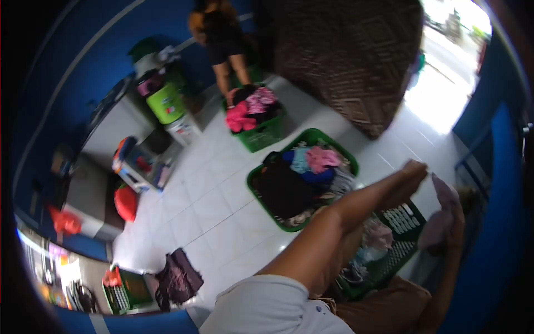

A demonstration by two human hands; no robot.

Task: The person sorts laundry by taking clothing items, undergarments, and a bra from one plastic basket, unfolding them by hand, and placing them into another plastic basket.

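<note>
A mauve-grey piece of clothing hangs between my two hands at the right; motion blurs it and its exact kind cannot be made out. My left hand, at the end of the outstretched arm, is closed at the garment's upper tip. Along its right side, my right hand grips the same cloth, with the fingers partly hidden. Below my left forearm stands a dark green basket with a pale pink and some whitish clothes in it. Beyond that arm is a green basket heaped with black, blue and pink clothes.
Another green basket of clothes stands farther off, before a person. A dark patterned panel rises near the bright doorway. Dark clothing lies beside a tipped green basket. A blue surface borders my right side.
</note>
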